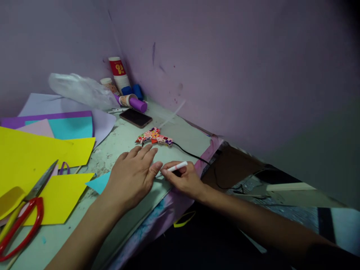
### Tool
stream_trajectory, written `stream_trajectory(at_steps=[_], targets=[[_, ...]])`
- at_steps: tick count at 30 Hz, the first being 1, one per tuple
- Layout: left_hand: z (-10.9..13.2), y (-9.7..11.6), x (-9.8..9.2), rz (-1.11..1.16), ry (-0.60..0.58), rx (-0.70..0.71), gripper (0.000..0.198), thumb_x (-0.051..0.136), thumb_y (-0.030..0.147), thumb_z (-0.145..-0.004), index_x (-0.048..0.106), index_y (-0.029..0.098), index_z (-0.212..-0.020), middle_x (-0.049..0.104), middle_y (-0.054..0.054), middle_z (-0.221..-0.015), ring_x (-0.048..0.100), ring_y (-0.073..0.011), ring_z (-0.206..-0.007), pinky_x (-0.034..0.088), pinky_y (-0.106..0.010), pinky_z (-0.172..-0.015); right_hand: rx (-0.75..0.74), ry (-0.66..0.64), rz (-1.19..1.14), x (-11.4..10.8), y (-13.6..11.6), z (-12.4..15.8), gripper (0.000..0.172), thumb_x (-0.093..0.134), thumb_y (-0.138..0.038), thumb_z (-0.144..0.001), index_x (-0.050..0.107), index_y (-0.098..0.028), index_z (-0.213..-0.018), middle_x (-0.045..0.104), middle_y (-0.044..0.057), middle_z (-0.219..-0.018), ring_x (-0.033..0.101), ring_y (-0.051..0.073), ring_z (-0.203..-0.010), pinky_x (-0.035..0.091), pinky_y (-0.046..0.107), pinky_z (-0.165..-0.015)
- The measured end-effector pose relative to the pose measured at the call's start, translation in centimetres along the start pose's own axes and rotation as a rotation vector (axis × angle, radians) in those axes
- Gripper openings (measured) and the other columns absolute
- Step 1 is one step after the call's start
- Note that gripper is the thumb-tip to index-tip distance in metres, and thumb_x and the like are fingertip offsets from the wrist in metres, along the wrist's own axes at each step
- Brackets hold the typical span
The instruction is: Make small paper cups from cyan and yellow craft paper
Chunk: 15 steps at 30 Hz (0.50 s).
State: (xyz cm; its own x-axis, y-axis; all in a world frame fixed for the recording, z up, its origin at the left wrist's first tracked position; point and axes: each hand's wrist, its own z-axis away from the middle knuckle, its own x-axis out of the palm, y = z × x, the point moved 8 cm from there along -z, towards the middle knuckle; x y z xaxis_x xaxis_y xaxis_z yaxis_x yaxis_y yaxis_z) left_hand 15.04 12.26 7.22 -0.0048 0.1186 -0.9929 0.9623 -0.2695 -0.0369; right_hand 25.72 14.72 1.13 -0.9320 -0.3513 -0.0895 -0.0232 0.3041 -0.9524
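Note:
My left hand [135, 170] lies flat over a piece of light blue paper [99, 182], fingers stretched out and pointing away from me. Most of that paper is hidden beneath the hand. A white pen [177, 166] is pinched between the thumb and fingers of my right hand [184, 179]. Its tip points down and left, close to my left thumb, at the table's near edge. Just beyond my left fingertips rests a flower-patterned hot glue gun [154, 136], with a clear glue stick [176, 112] sticking out of its back.
On the left lie red-handled scissors [33, 210] on yellow paper sheets [42, 157]. A phone [135, 117], paper cups [121, 77] and a plastic bag [81, 88] sit at the back. The black cord [194, 154] runs off the table's right edge.

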Motion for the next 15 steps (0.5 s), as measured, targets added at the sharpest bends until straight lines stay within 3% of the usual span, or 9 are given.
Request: stream_trajectory(at_steps=[6,9,13,15], targets=[[-0.1,0.0,0.4,0.011,0.001,0.005,0.049,0.028,0.041,-0.095,0.048,0.014,-0.13,0.05,-0.012,-0.137,0.046,-0.0318,-0.123,0.044,-0.053,-0.094,0.101,0.097,-0.039,-0.8,0.5,-0.1,0.018,0.06,-0.031,-0.079,0.063,-0.016,-0.07,0.055,-0.002,-0.054,0.051,0.01,-0.049,0.041,0.021,-0.046],[-0.1,-0.2,0.0,0.06,0.066,0.023,0.044,0.033,0.035,-0.093,0.054,0.011,-0.123,0.055,-0.015,-0.131,0.053,-0.0302,-0.115,0.047,-0.049,-0.092,0.129,0.114,-0.058,-1.1,0.4,-0.1,0.021,0.059,-0.035,-0.079,0.063,-0.015,-0.072,0.053,-0.004,-0.05,0.048,0.008,-0.042,0.038,0.019,-0.039],[0.9,-1.9,-3.4,0.066,0.285,0.032,0.043,0.035,0.038,-0.092,0.059,0.011,-0.116,0.063,-0.015,-0.12,0.058,-0.0292,-0.109,0.049,-0.046,-0.091,0.118,0.182,-0.019,-2.6,0.0,-0.8,0.024,0.057,-0.038,-0.082,0.063,-0.015,-0.081,0.058,-0.002,-0.053,0.05,0.009,-0.039,0.038,0.019,-0.034],[1.7,-3.7,-5.6,0.015,0.362,-0.041,0.044,0.037,0.042,-0.091,0.058,0.012,-0.117,0.062,-0.015,-0.12,0.057,-0.0289,-0.111,0.047,-0.046,-0.094,0.074,0.23,0.039,-4.2,-0.5,-1.7,0.025,0.057,-0.039,-0.082,0.064,-0.015,-0.086,0.06,-0.001,-0.056,0.052,0.01,-0.04,0.039,0.02,-0.035]])
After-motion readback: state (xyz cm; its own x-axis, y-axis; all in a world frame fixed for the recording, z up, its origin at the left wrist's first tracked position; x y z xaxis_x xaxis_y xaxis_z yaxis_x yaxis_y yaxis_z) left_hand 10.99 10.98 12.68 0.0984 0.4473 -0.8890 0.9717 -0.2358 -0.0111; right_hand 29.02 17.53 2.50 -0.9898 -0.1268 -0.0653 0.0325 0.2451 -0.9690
